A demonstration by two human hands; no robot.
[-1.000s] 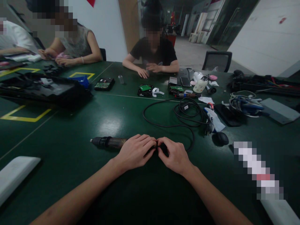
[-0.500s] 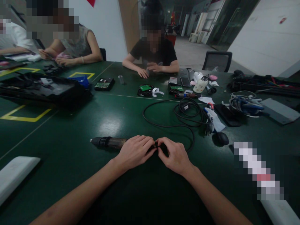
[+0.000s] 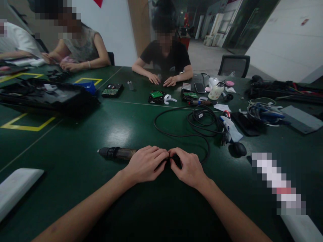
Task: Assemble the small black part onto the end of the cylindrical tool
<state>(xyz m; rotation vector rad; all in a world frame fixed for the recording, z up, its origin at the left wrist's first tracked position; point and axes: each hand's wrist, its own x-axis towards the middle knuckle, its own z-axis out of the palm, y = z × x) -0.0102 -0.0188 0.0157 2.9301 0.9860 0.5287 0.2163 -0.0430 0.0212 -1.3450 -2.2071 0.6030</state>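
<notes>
A brown and black electric screwdriver (image 3: 123,153) lies on the green table, its metal tip pointing left. My left hand (image 3: 147,163) is closed over its rear half, which is hidden under the palm and fingers. Right beside it, my right hand (image 3: 188,167) pinches a small dark part at the tool's rear end, where the black cable (image 3: 207,148) appears to come in. The fingertips cover this part, so its exact shape cannot be made out. Both hands' fingertips nearly meet there. Beyond them the cable runs back into a loose coil.
Opposite sits a person in black (image 3: 166,53), both hands on the table. Circuit-board units (image 3: 156,95), a bottle (image 3: 216,91), a phone (image 3: 200,88) and a computer mouse (image 3: 237,149) stand about. At left is a black tray (image 3: 37,95); white bars (image 3: 20,190) lie near the front corners.
My hands stay at the tool's rear end, with only slight finger movement. Across the table, the person in black has lowered one hand to the tabletop.
</notes>
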